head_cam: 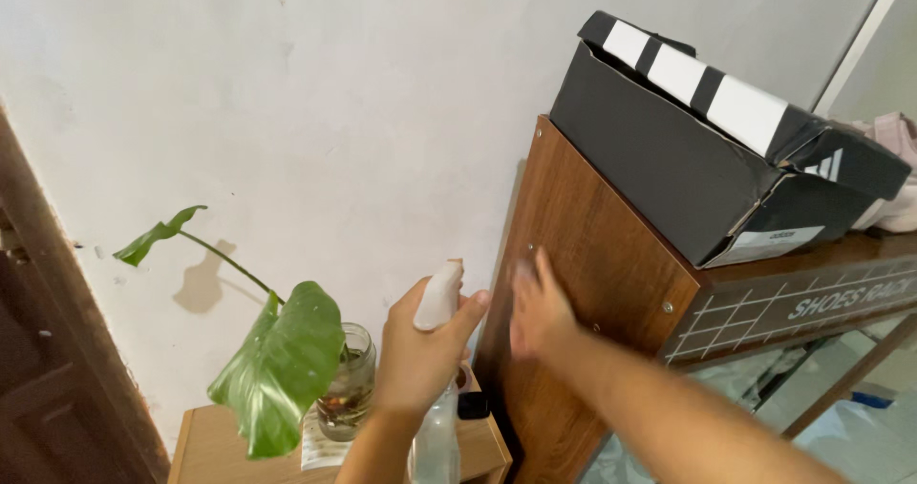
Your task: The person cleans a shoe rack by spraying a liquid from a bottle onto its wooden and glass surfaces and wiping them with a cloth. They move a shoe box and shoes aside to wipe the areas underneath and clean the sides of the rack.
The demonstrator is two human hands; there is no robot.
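The left hand [417, 355] is gripping a clear spray bottle [436, 436] by its neck, fingers wrapping tight under the white nozzle [439, 296]; just right of that grip, the right hand [537, 310] (blurred, fingers spread, holding nothing) is lying against the brown wooden rack side [592, 283]; left of it, a leafy plant [277, 360] is standing in a glass jar [349, 384].

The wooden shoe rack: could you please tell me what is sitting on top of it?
A black shoebox with white stripes lies tilted on the shoe rack, pinkish cloth behind it. The box's contents are hidden.
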